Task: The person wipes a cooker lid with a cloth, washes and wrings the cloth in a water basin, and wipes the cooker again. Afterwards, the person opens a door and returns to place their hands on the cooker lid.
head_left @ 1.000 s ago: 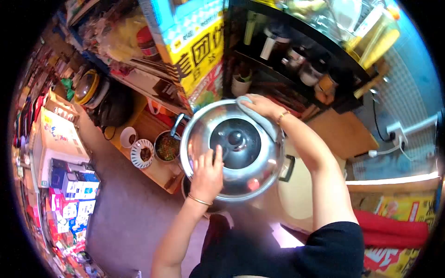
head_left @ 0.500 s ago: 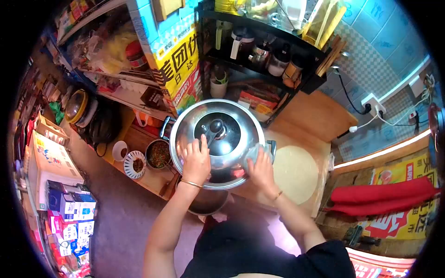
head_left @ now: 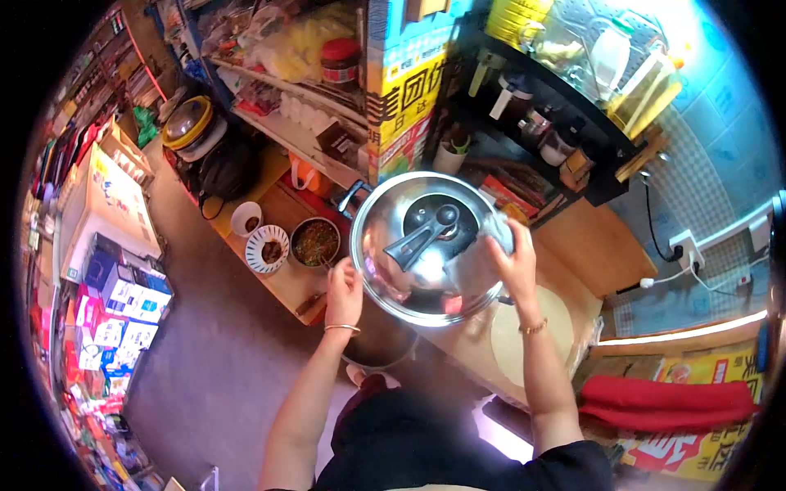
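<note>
A large pan with a shiny domed metal lid (head_left: 385, 282) stands in front of me. A black handle (head_left: 417, 241) sits on top of the lid, over a dark round centre. My right hand (head_left: 516, 262) presses a pale, crumpled cloth (head_left: 496, 235) against the lid's right side. At the lid's left edge is my left hand (head_left: 344, 296), its fingers curled together; whether they grip the rim is hard to see. Close to that hand stands a metal bowl of chopped food (head_left: 316, 240).
Left of the bowl are a striped white basket (head_left: 268, 248) and a small white bowl (head_left: 246, 218). A round pale board or dough sheet (head_left: 532, 335) lies at the right. Behind stands a black shelf (head_left: 565, 123) of jars. A red cloth (head_left: 667, 404) lies at far right.
My left hand has left the lid's top for its left edge. My right hand has moved up the lid's right side with the cloth. The view has turned left.
</note>
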Tool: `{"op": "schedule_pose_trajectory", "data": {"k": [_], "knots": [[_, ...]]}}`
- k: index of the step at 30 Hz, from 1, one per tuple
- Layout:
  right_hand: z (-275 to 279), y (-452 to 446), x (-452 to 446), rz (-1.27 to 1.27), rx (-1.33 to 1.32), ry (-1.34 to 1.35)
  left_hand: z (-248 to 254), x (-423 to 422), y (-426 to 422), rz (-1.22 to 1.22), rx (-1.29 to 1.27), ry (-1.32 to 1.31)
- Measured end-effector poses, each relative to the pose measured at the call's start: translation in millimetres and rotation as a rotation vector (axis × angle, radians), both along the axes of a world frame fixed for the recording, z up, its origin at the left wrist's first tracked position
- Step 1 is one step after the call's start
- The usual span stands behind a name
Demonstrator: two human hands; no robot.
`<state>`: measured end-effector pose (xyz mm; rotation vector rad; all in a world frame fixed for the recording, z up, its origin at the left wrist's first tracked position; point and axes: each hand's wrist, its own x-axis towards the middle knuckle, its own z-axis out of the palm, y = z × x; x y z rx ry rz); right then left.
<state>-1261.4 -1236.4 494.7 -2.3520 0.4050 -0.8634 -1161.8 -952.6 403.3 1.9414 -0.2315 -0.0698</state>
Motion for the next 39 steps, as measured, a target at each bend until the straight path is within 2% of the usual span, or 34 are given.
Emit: {"op": "schedule_pose_trajectory", "data": {"k": [1, 2, 4, 5, 8, 10, 12, 14, 17, 18, 20, 22, 24, 26, 28, 30, 32, 34, 36, 37, 38, 39], "knots": [[-12, -12, 16, 0.067, -0.054, 0.082, -14, -6, 0, -0.006, -0.029, 0.116], [-27, -18, 25, 0.131, -0.106, 0.165, -27, -13, -2, 0.034, -0.048, 0.015], [-52, 5, 33, -0.01, -0.357, 0.208, -51, -17, -7, 0.04, -0.062, 0.274], [-56, 14, 30, 0.001, -0.271, 0.246, -48, -20, -6, 0.04, -0.062, 0.277], [-54, 67, 6, 0.02, -0.309, 0.248, -42, -27, -3, 0.052, -0.108, 0.436], [-65, 85, -16, 0.303, -0.372, 0.279, -48, -29, -1, 0.06, -0.151, 0.591], [-79, 104, -34, 0.584, -0.526, 0.293, -52, -31, -1, 0.046, -0.143, 0.586], [-67, 118, -44, 0.982, -0.268, 0.578, -53, -32, 1, 0.029, -0.125, 0.573], [-78, 122, -74, 0.923, 0.123, 0.439, -52, -35, 2, 0.034, -0.163, 0.649], [-63, 120, -75, 0.845, 0.355, 0.431, -54, -38, 3, 0.062, -0.21, 0.672], [-68, 107, -80, 0.707, 0.467, 0.434, -53, -38, 3, 0.069, -0.217, 0.711], [-67, 90, -86, 0.502, 0.765, 0.618, -52, -39, 3, 0.075, -0.185, 0.708], [-68, 66, -89, 0.464, 0.899, 0.533, -59, -41, 4, 0.084, -0.189, 0.726], [-53, 37, -87, 0.42, 1.022, 0.552, -53, -43, 2, 0.134, -0.44, 0.816], [-51, 5, -83, 0.311, 0.779, 0.321, -48, -45, -1, 0.134, -0.452, 0.83], [-45, -27, -62, -0.042, 0.811, 0.202, -43, -47, -4, 0.102, -0.344, 0.812], [-16, -50, -10, -0.002, 0.866, 0.035, -48, -47, -3, 0.121, -0.357, 0.811], [-43, -81, 28, 0.102, 0.672, 0.204, -51, -46, 0, 0.149, -0.378, 0.807], [-48, -94, 75, 0.263, 0.323, 0.503, -51, -42, 5, 0.104, -0.387, 0.97], [-65, -109, 101, 0.249, 0.347, 0.547, -43, -41, -2, 0.143, -0.263, 0.882], [-65, -111, 127, 0.181, 0.461, 0.579, -46, -41, -1, 0.159, -0.283, 0.871], [-67, -115, 153, 0.247, 0.531, 0.63, -52, -42, 1, 0.146, -0.321, 0.874]]}}
